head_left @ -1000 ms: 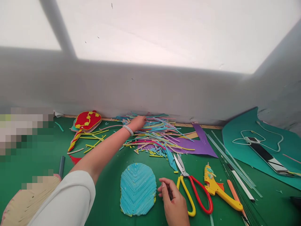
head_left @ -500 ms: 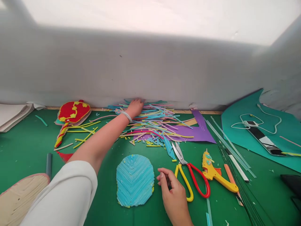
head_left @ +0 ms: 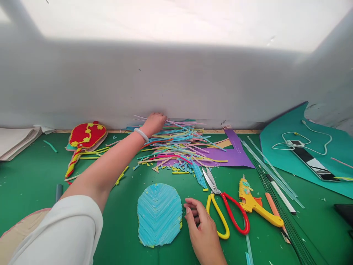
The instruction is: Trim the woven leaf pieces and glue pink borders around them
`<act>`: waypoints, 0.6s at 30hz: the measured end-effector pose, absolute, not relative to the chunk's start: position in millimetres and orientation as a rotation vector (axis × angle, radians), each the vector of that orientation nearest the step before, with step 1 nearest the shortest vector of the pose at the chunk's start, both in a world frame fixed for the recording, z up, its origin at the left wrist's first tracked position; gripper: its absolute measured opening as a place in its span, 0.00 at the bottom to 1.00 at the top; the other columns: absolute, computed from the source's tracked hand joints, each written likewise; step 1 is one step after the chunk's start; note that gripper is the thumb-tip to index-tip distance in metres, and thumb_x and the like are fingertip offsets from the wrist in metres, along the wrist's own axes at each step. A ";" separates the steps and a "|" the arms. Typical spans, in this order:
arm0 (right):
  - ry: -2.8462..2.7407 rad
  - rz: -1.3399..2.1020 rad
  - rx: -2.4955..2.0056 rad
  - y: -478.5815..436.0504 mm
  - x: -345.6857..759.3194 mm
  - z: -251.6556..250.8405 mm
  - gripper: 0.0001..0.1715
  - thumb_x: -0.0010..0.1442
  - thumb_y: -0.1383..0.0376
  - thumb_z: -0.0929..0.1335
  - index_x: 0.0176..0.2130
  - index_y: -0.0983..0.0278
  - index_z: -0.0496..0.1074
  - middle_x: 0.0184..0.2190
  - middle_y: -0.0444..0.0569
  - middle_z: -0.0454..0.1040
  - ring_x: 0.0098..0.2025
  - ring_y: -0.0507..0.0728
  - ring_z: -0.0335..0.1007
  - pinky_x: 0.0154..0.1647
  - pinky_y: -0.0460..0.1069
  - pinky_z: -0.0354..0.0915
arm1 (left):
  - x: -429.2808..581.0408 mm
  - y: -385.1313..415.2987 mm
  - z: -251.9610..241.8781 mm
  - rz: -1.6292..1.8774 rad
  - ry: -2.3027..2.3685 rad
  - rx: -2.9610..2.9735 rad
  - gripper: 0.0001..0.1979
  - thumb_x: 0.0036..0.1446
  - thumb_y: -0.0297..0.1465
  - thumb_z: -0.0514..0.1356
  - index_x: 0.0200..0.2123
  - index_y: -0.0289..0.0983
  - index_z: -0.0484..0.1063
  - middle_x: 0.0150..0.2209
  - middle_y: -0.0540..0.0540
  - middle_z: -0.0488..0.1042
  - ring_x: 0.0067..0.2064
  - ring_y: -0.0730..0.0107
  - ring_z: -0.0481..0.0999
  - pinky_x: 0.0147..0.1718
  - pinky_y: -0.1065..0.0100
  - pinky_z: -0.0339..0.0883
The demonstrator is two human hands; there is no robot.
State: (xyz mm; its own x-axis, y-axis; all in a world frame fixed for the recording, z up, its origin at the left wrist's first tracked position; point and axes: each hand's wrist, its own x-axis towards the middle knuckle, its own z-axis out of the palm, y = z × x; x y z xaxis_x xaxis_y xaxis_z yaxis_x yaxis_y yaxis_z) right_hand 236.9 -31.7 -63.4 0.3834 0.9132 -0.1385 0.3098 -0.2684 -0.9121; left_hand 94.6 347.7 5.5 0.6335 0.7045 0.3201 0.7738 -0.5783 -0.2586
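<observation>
My left hand (head_left: 154, 122) reaches far across the green table (head_left: 33, 176) to the back wall, its fingers closed on a few thin coloured strips lifted from the pile of coloured strips (head_left: 179, 147). A white bangle (head_left: 141, 134) rings that wrist. My right hand (head_left: 202, 228) rests near the front, fingers loosely curled with nothing visible in them, just right of a light blue oval piece (head_left: 159, 214) covered in chevron-laid strips.
Scissors with yellow and red handles (head_left: 223, 209) and a yellow glue gun (head_left: 256, 204) lie right of my right hand. Purple paper (head_left: 237, 154), clear sticks (head_left: 271, 175), a teal sheet (head_left: 300, 162) with a phone (head_left: 310, 163), a red and yellow piece (head_left: 82, 138).
My left hand has closed on strips at the back of the pile and raised them slightly. My right hand has barely moved.
</observation>
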 end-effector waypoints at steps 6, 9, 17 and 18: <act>-1.093 0.866 -1.781 -32.0 236.9 -63.7 0.26 0.60 0.47 0.63 0.44 0.61 0.78 0.39 0.54 0.81 0.31 0.57 0.77 0.32 0.49 0.74 | 78.8 340.3 48.1 -0.227 -1.067 -2.466 0.09 0.67 0.27 0.56 0.43 0.32 0.76 0.41 0.38 0.77 0.44 0.58 0.77 0.45 0.57 0.70; -1.091 0.874 -1.785 -32.2 237.0 -64.2 0.26 0.61 0.47 0.63 0.44 0.61 0.77 0.40 0.54 0.81 0.32 0.57 0.76 0.33 0.49 0.74 | 63.5 330.5 72.1 -0.196 -1.005 -2.428 0.12 0.61 0.19 0.54 0.38 0.33 0.78 0.40 0.36 0.77 0.46 0.54 0.76 0.46 0.55 0.65; -1.134 0.892 -1.752 -35.0 235.4 -63.0 0.26 0.62 0.46 0.62 0.43 0.61 0.77 0.41 0.54 0.80 0.33 0.57 0.76 0.33 0.50 0.73 | 14.2 292.6 106.3 -0.161 -1.225 -2.194 0.12 0.56 0.17 0.52 0.32 0.29 0.76 0.31 0.37 0.74 0.41 0.52 0.77 0.47 0.52 0.60; -1.137 0.892 -1.747 -35.1 235.4 -62.5 0.26 0.62 0.46 0.62 0.43 0.61 0.77 0.41 0.54 0.80 0.33 0.57 0.76 0.33 0.50 0.73 | 11.2 290.2 108.6 -0.167 -1.235 -2.179 0.12 0.57 0.17 0.52 0.33 0.29 0.76 0.33 0.38 0.74 0.43 0.52 0.77 0.47 0.53 0.60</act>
State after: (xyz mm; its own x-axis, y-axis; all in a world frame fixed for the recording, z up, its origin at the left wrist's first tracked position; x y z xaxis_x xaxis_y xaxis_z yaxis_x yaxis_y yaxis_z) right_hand 235.4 -35.1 -62.5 0.3333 0.9360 -0.1131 0.3327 -0.2290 -0.9148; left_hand 11.2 290.2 108.6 0.5548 0.7326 0.3944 0.8109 -0.3700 -0.4534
